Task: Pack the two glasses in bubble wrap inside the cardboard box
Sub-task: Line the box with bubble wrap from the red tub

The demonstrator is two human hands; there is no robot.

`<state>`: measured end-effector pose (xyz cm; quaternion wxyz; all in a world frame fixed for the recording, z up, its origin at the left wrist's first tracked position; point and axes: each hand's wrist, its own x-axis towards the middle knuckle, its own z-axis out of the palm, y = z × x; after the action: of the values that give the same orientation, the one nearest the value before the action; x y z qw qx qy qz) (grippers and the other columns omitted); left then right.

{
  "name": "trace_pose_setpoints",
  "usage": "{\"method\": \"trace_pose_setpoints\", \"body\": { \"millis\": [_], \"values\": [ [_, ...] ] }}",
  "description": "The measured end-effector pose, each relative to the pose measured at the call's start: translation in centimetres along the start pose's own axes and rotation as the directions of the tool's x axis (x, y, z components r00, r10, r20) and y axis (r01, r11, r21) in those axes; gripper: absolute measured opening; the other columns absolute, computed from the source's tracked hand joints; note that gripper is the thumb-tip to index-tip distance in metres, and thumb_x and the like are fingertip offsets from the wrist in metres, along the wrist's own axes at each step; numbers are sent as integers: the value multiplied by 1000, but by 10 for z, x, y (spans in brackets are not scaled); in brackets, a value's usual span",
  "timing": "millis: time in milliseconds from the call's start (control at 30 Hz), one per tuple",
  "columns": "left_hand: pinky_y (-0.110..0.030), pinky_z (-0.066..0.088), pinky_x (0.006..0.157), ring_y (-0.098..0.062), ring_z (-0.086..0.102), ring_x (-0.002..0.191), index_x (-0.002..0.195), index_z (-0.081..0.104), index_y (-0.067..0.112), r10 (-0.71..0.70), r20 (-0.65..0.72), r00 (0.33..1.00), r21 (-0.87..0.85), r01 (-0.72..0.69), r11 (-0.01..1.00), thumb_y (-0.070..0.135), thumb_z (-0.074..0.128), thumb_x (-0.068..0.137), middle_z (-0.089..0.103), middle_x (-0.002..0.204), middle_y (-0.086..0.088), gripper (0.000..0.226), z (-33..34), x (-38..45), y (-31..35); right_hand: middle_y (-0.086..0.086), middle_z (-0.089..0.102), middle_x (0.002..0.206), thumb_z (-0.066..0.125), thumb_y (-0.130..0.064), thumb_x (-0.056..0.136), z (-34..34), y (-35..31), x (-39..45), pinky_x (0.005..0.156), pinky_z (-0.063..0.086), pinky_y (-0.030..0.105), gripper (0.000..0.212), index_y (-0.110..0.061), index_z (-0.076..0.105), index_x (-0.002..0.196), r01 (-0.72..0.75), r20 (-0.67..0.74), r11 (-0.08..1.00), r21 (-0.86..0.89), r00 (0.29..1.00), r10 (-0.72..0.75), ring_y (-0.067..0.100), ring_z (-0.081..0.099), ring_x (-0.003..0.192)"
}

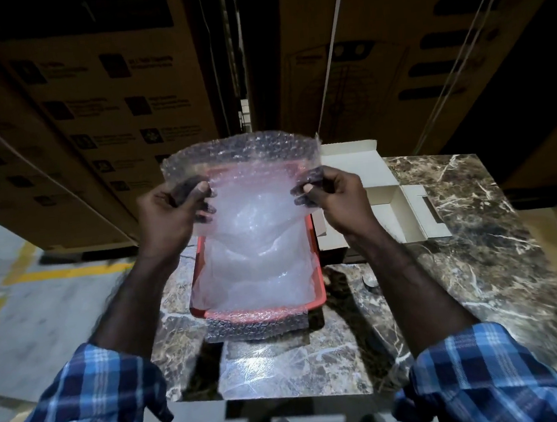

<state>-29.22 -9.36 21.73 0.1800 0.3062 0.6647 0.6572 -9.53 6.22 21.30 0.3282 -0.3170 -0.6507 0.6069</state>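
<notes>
I hold up a clear sheet of bubble wrap (242,166) above a red tray (314,241). My left hand (169,218) pinches its left edge and my right hand (333,195) pinches its right edge. More bubble wrap (259,274) lies heaped in the tray and hangs over its near rim. A white open cardboard box (389,207) stands to the right of the tray, behind my right hand. A round glass rim (370,282) peeks out beside my right forearm; the rest of it is hidden. I see no second glass.
The marble table (479,259) carries the tray and the box. Tall stacked brown cartons (90,110) rise right behind the table. A concrete floor with yellow lines (21,276) lies to the left.
</notes>
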Motion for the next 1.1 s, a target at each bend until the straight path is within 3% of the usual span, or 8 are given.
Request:
{"method": "trace_pose_setpoints", "body": {
  "millis": [233, 467, 600, 733, 800, 867, 967, 1100],
  "values": [
    [-26, 55, 54, -14, 67, 59, 95, 71, 13, 194, 25, 981, -59, -192, 980, 10, 65, 95, 73, 74, 5, 6, 23, -16, 52, 9, 75, 89, 55, 11, 94, -37, -45, -14, 72, 54, 29, 27, -11, 70, 97, 195, -36, 980, 49, 980, -193, 25, 71, 81],
    [-33, 57, 60, -28, 70, 66, 101, 72, 9, 205, 115, 972, -147, -188, 971, 16, 65, 93, 75, 81, -8, 13, 75, -73, 67, 7, 75, 84, 54, 11, 91, -110, -44, -50, 77, 58, 37, 25, -8, 71, 94, 246, -51, 964, 102, 969, -242, 28, 72, 83],
    [-39, 60, 66, -34, 71, 70, 95, 73, 9, 186, 156, 970, -118, -169, 979, 15, 67, 89, 75, 80, -11, 10, 114, -116, 62, 8, 75, 84, 56, 10, 88, -160, -29, -85, 74, 57, 30, 25, -11, 72, 90, 245, -78, 966, 85, 968, -239, 27, 72, 83],
    [-28, 59, 70, -28, 74, 71, 90, 77, 13, 141, 135, 981, -41, -136, 990, 15, 72, 83, 77, 78, -6, 9, 152, -168, 49, 7, 74, 82, 58, 12, 86, -209, -6, -124, 74, 57, 28, 26, -9, 72, 85, 198, -93, 979, 54, 977, -192, 24, 72, 79],
    [-33, 60, 64, -36, 69, 62, 85, 82, 22, 65, 130, 989, -41, -60, 997, 29, 81, 80, 73, 74, -21, 9, 166, -194, 38, 1, 75, 80, 58, 16, 86, -231, 10, -144, 74, 55, 22, 29, -9, 73, 83, 150, -101, 989, 16, 984, -147, 18, 73, 79],
    [-36, 61, 70, -27, 74, 70, 84, 83, 28, 12, 136, 991, -43, -6, 999, 36, 84, 76, 77, 79, -12, 12, 180, -217, 25, -4, 76, 80, 58, 19, 87, -249, 27, -164, 75, 52, 16, 32, -8, 74, 83, 75, -104, 996, -44, 991, -79, 11, 73, 81],
    [-19, 55, 82, -1, 72, 85, 84, 80, 30, 27, 189, 982, 73, -41, 996, 8, 80, 77, 77, 87, 11, 23, 201, -247, -5, 0, 77, 85, 62, 15, 87, -273, 59, -190, 79, 54, 21, 29, -9, 76, 83, -40, -79, 996, -74, 996, 35, 16, 73, 88],
    [-16, 55, 79, 0, 72, 86, 80, 77, 51, -90, 294, 951, 233, 20, 972, 2, 80, 80, 77, 86, 16, 49, 216, -276, -57, 1, 77, 86, 66, 9, 88, -293, 108, -212, 66, 55, 26, 29, -15, 79, 81, -207, -86, 969, -132, 977, 197, 23, 73, 86]
  ]
}}
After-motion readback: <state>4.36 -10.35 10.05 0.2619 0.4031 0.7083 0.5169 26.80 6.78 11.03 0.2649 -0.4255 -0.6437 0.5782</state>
